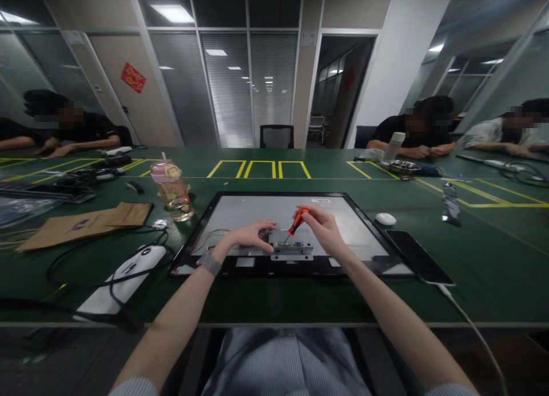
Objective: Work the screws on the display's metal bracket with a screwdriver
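A flat monitor panel (364, 236) in a black frame lies face down on the green table in front of me. A small metal bracket (293, 251) with a connector sits near the panel's front edge. My right hand (323, 227) is closed round an orange-handled screwdriver (297, 220), whose tip points down and left toward the bracket. My left hand (253, 236) rests on the panel just left of the bracket, fingers curled and pressing on a small part by the screwdriver tip. A grey band sits on my left wrist.
A pink-lidded bottle (171, 191) and a brown envelope (86, 221) lie to the left, with a white power strip (124, 278) and black cables. A white mouse (385, 218) and a dark phone (418, 256) lie to the right. Other people sit at the far corners.
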Action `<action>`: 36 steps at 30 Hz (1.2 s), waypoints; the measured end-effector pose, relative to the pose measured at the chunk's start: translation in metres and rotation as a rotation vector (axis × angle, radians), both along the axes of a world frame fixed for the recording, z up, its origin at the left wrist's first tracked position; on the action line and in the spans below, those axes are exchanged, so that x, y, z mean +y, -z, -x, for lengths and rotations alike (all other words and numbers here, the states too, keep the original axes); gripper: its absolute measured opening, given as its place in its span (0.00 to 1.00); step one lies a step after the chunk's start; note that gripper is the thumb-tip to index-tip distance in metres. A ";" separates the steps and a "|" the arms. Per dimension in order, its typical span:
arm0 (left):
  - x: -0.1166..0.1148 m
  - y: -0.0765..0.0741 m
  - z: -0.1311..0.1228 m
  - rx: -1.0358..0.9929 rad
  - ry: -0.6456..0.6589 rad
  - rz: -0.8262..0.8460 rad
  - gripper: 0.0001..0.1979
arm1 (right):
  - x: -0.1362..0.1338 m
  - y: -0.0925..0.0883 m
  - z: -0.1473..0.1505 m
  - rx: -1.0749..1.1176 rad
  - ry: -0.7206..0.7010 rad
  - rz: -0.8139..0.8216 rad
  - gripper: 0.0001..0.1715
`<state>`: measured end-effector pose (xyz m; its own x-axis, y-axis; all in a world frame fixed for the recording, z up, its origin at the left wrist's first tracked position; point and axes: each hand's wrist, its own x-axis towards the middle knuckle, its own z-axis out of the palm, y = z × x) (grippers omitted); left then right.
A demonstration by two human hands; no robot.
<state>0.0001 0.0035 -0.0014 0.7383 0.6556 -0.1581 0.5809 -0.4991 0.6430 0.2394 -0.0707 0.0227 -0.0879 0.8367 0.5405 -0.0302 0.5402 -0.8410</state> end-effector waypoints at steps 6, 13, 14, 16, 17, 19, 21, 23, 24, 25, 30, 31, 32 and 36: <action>-0.001 0.001 0.001 -0.017 0.007 -0.021 0.40 | -0.007 -0.002 0.009 0.118 -0.267 0.027 0.13; 0.003 0.008 0.002 -0.055 0.017 -0.023 0.38 | -0.007 -0.005 0.018 0.141 -0.202 0.036 0.11; 0.004 0.008 0.003 -0.063 0.020 -0.025 0.39 | -0.007 -0.007 0.020 0.151 -0.228 0.050 0.13; 0.004 0.010 0.003 -0.078 0.021 -0.031 0.39 | -0.006 -0.011 0.024 0.175 -0.293 0.074 0.14; 0.004 0.010 0.003 -0.079 0.018 -0.033 0.39 | -0.005 -0.012 0.026 0.186 -0.304 0.077 0.13; 0.004 0.010 0.003 -0.070 0.008 -0.032 0.39 | -0.003 -0.012 0.028 0.175 -0.288 0.059 0.12; 0.004 0.010 0.003 -0.063 0.000 -0.023 0.39 | -0.001 -0.010 0.027 0.145 -0.243 0.029 0.10; 0.004 0.010 0.003 -0.062 0.006 -0.013 0.40 | 0.001 -0.009 0.025 0.123 -0.229 0.036 0.10; 0.004 0.010 0.003 -0.062 0.010 -0.012 0.40 | 0.001 -0.009 0.024 0.116 -0.234 0.042 0.11; 0.005 0.010 0.003 -0.059 0.014 -0.014 0.41 | 0.001 -0.010 0.023 0.110 -0.243 0.043 0.12; 0.003 0.007 0.002 -0.037 0.003 -0.018 0.41 | -0.001 -0.021 0.019 0.040 -0.248 0.015 0.13; 0.002 0.006 0.002 -0.035 -0.002 -0.013 0.41 | 0.000 -0.023 0.018 -0.003 -0.225 0.000 0.12; 0.001 0.005 0.002 -0.032 -0.009 -0.009 0.41 | 0.002 -0.024 0.016 -0.048 -0.199 -0.013 0.11; -0.003 -0.001 -0.001 -0.023 -0.010 -0.023 0.40 | 0.014 -0.026 0.010 -0.122 -0.170 0.000 0.12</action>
<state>0.0007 0.0007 -0.0001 0.7350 0.6662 -0.1263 0.5712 -0.5079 0.6448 0.2294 -0.0565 0.0488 -0.2922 0.8041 0.5177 -0.0191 0.5363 -0.8438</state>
